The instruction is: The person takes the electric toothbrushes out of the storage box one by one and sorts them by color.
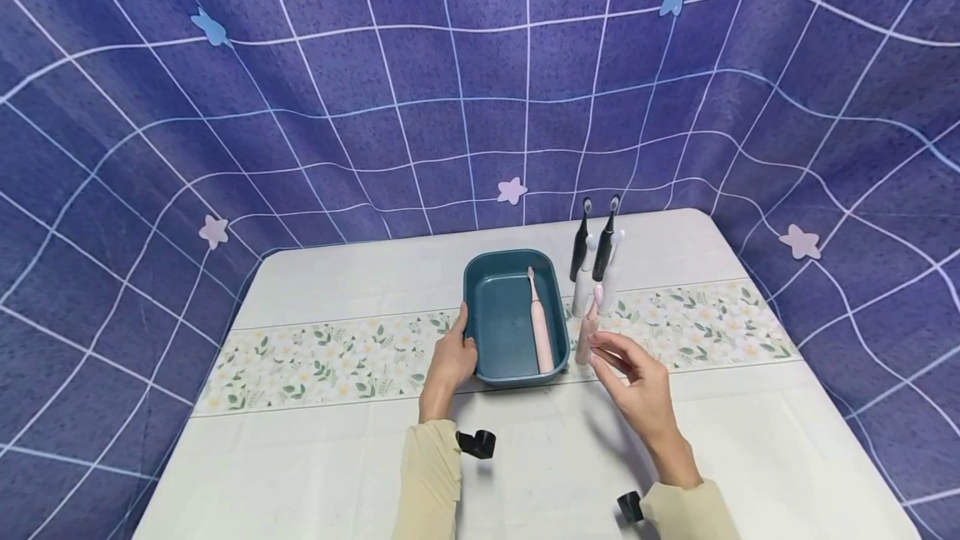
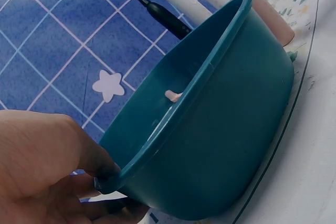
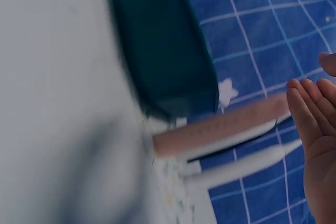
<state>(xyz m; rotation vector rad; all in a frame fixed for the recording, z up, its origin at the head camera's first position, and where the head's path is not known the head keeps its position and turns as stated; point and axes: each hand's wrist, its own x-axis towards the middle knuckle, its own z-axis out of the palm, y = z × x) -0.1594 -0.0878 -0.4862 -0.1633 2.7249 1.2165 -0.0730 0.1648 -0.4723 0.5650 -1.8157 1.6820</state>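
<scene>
My left hand [image 1: 452, 359] grips the left rim of a teal plastic basin [image 1: 497, 332], thumb over the edge and fingers outside. Inside the basin, along its right side, lies a pink electric toothbrush [image 1: 542, 336]. A second pink electric toothbrush [image 1: 587, 335] stands upright just right of the basin. My right hand [image 1: 637, 386] is beside it, fingertips close to its handle in the head view. In the right wrist view the fingers [image 3: 310, 108] are straight, the thumb is apart from them, and the pink handle [image 3: 220, 127] stands beyond the fingertips.
Behind the upright pink toothbrush stand two white electric toothbrushes, one at the left [image 1: 582, 294], and two black ones, one at the left [image 1: 579, 255]. The white table [image 1: 322, 465] carries a floral strip [image 1: 300, 365]. A blue-purple grid curtain [image 1: 337, 107] hangs behind.
</scene>
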